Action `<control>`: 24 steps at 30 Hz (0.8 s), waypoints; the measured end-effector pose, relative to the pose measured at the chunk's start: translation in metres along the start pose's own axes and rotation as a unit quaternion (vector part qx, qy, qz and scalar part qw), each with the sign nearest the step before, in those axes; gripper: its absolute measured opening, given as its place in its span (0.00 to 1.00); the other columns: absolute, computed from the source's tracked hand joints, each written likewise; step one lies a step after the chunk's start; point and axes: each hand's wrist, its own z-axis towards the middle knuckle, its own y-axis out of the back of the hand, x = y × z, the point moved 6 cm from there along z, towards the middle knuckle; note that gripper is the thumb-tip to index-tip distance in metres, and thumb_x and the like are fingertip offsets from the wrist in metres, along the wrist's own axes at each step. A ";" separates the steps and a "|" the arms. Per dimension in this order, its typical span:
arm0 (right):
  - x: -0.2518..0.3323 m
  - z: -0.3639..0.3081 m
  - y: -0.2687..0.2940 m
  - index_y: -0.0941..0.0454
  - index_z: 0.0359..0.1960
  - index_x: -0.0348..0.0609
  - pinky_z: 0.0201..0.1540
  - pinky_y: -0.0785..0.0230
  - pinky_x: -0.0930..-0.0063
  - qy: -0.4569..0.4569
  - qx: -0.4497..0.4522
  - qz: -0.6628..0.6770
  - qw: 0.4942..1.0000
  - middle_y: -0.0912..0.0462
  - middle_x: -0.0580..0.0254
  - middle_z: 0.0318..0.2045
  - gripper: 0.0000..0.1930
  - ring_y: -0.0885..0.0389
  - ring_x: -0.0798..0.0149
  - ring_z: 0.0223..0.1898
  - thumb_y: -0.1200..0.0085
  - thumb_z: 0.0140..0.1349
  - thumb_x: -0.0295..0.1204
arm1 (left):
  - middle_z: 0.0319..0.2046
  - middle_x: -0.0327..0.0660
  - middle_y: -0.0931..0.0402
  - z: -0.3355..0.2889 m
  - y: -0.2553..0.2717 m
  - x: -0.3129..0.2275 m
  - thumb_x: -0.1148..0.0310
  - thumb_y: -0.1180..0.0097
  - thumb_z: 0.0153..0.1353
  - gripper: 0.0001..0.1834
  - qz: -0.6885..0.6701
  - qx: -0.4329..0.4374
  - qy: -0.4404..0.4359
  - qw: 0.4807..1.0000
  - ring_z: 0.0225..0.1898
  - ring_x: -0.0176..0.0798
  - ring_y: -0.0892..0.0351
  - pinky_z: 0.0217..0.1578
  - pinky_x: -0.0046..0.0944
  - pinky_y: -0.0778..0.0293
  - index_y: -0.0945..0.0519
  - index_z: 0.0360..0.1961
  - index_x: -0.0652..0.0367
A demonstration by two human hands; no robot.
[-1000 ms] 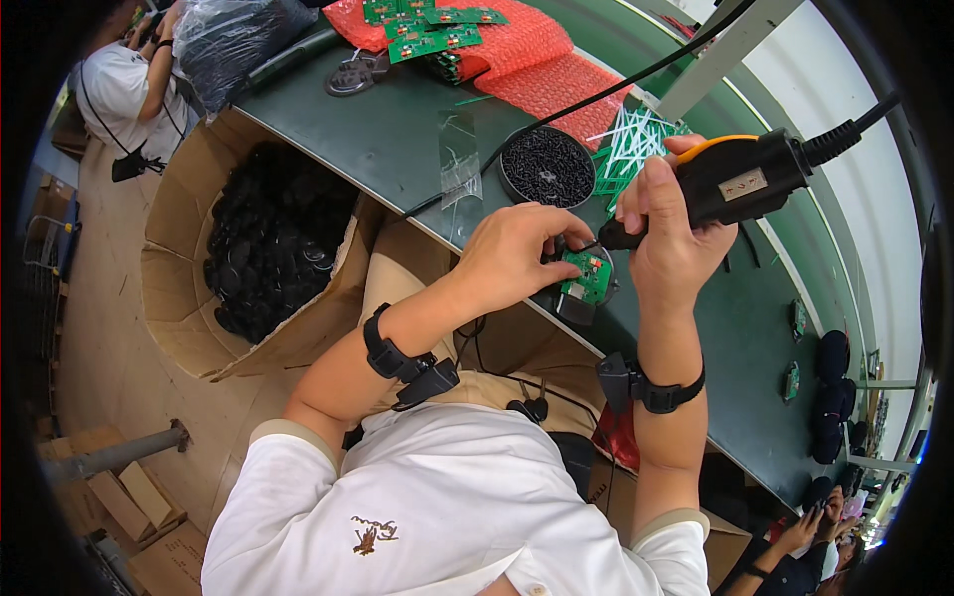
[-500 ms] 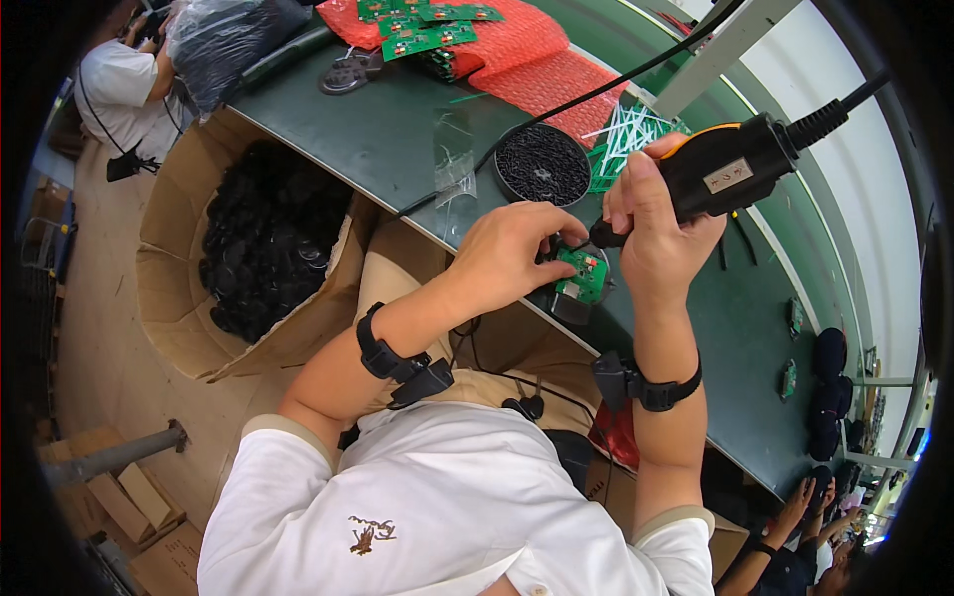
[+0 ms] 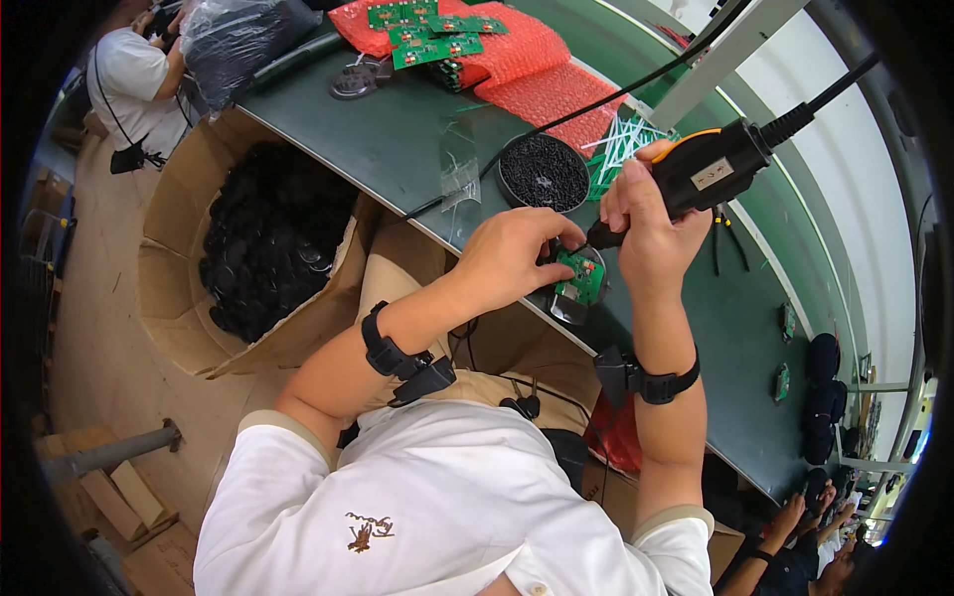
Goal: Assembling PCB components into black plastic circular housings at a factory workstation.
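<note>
My right hand point(image 3: 651, 223) grips a black electric screwdriver point(image 3: 715, 169) with an orange strip; its cord runs to the upper right. The tool's narrow end points down at a small green circuit board point(image 3: 581, 276), but fingers partly hide the tip. This board sits in a dark, rounded housing point(image 3: 569, 309) at the bench's near edge. My left hand point(image 3: 517, 253) reaches over from the left, thumb and fingers closed at the board's edge. Just beyond, a round dish point(image 3: 501, 185) holds many tiny black pieces that look like screws point(image 3: 544, 171).
White strips point(image 3: 624, 141) lie behind the dish. Red bubble wrap point(image 3: 556, 99) carries green boards point(image 3: 437, 48) on the green bench point(image 3: 397, 129). A cardboard box point(image 3: 169, 263) of black parts point(image 3: 263, 248) stands left. A black cable crosses the bench. People work upper left and lower right.
The screwdriver and my right hand have moved slightly left and down, toward the board. My left hand keeps its place at the board. The whole view has shifted a little.
</note>
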 end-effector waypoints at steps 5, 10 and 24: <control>0.010 0.011 0.026 0.27 0.56 0.32 0.29 0.29 0.74 0.017 -0.032 0.049 0.998 0.22 0.64 0.27 0.16 0.23 0.70 0.24 0.41 0.69 0.22 | 0.44 0.41 0.15 -0.006 0.008 -0.007 0.67 0.22 0.46 0.26 0.003 0.029 -0.002 1.000 0.40 0.45 0.17 0.43 0.43 0.21 0.16 0.49 0.57; 0.033 0.012 0.063 0.25 0.57 0.34 0.40 0.26 0.72 0.074 -0.035 -0.177 0.981 0.17 0.61 0.34 0.19 0.18 0.70 0.34 0.37 0.68 0.27 | 0.57 0.39 0.20 -0.025 0.001 -0.027 0.59 0.20 0.41 0.35 0.110 0.089 -0.111 0.984 0.57 0.50 0.24 0.58 0.47 0.26 0.17 0.53 0.52; -0.002 -0.108 0.112 0.23 0.50 0.38 0.36 0.19 0.76 -0.340 0.056 -0.146 0.927 0.14 0.61 0.38 0.09 0.14 0.71 0.36 0.42 0.72 0.25 | 0.52 0.43 0.18 -0.015 0.040 -0.087 0.68 0.23 0.53 0.21 -0.058 0.024 -0.122 0.991 0.49 0.41 0.18 0.46 0.38 0.22 0.15 0.48 0.60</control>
